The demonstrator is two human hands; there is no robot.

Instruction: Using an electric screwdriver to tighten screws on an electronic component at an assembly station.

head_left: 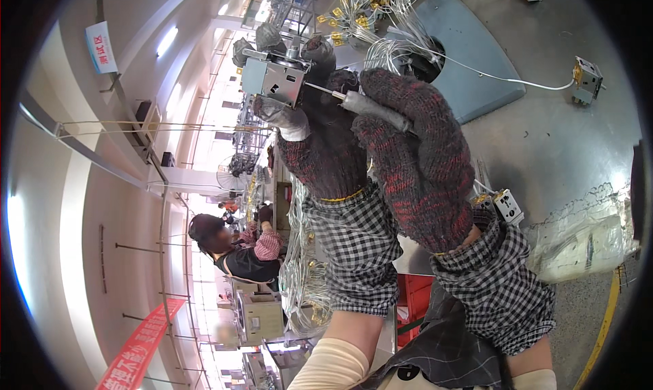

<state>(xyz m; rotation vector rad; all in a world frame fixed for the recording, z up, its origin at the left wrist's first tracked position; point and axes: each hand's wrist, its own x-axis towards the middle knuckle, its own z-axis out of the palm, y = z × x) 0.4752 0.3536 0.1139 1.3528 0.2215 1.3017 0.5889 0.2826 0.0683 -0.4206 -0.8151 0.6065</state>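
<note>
My left hand (326, 135), in a dark knitted glove with grey and white fingertip coverings, grips a small boxy metal control unit (282, 79), apparently a thermostat. A short shaft sticks up from the unit's top, and slots show in its bright side. In a dark glove flecked with red, my right hand (425, 152) is closed around a thin screwdriver (367, 106) with a grey wrapped handle. The screwdriver points left, its tip at the unit's side edge. Whether the tip touches a screw is too small to tell.
On the metal table (503, 145) lie a grey-blue panel (469, 57) and a similar unit (586, 80) trailing white tubing. Yellow-ended pieces (347, 12) are heaped at the back. Another unit (508, 207) sits beside my right wrist. A co-worker (245, 250) is at the left.
</note>
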